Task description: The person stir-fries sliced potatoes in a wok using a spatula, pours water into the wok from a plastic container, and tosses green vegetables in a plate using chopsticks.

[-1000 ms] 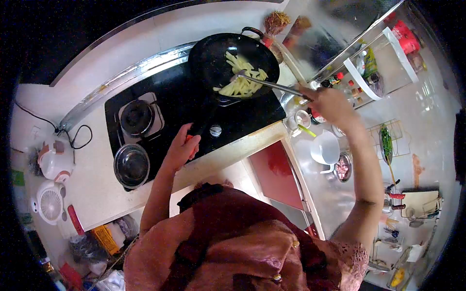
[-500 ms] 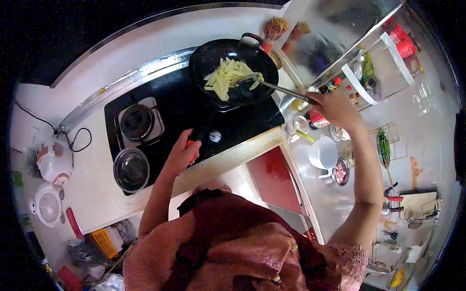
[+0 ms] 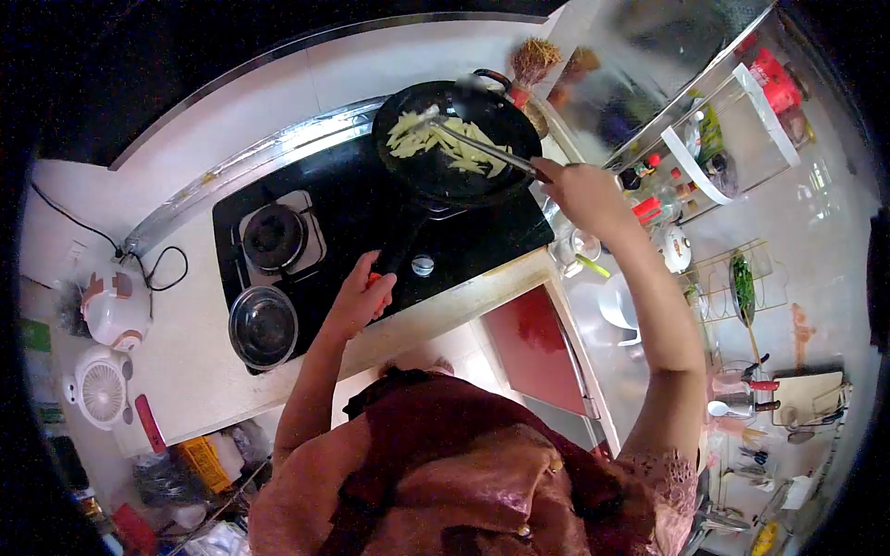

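My right hand is closed around the handle of a metal spatula. Its blade rests among pale cut strips of food, perhaps potato, in a black wok on the stove. Near the stove's front edge, my left hand is wrapped round the wok's long dark handle, where a bit of red shows at the fingers. A stove knob lies just right of that hand.
The left burner has a glass lid or bowl in front of it. A rice cooker and small white fan stand far left. On the right are a white pot, a rack of bottles and green vegetables.
The spatula blade has moved left across the wok, and my right hand has followed leftward. The food strips are spread more widely. My left hand keeps its hold on the handle.
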### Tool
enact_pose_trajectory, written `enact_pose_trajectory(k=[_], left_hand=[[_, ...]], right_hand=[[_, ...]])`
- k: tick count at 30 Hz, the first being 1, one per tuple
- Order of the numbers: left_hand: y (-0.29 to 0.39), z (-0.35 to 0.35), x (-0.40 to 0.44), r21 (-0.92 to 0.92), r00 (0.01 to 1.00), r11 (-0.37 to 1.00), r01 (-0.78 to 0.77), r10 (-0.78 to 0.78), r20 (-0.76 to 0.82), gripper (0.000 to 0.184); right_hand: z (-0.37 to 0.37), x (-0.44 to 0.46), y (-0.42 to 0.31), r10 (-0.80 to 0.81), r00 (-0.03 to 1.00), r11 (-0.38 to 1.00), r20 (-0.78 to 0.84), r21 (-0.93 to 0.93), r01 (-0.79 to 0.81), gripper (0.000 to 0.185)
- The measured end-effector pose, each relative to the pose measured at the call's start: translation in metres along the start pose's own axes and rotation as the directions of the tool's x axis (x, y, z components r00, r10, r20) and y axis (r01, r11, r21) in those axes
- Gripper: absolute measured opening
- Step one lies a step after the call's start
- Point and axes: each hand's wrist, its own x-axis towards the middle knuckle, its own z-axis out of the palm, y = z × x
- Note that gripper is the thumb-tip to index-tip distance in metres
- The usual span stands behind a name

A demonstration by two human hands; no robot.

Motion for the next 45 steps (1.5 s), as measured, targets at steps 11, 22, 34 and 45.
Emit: enact_pose_trajectory(k=[11,22,34,45], left_hand=[[0.006,0.002,-0.003,0.046,1.000,0.999,0.005,-0.003,-0.029,0.048],[0.011,0.004,-0.006,-0.012,0.999,1.000,-0.015,0.014,-0.028,0.048],[0.005,0.001,-0.002,0.010,0.999,0.999,-0.043,0.043,0.004,0.047],[-0.003,0.005,-0.002,-0.092,0.998,0.996,0.017,-0.023,-0.066,0.046]], right_hand=[[-0.003,-0.012,0.036,-0.101,0.995,0.995,0.027,-0.023,0.102,0.037],[0.058,0.004,0.040,0.111,0.992,0.992,0.065,-0.066,-0.107,0.035],[-0.095,-0.061,0.081,0.003,0.987,0.971,0.163,-0.235,0.036,0.039],[0.009,0.002,0.058,0.167,0.985,0.975,0.038,0.142,-0.171,0.031]])
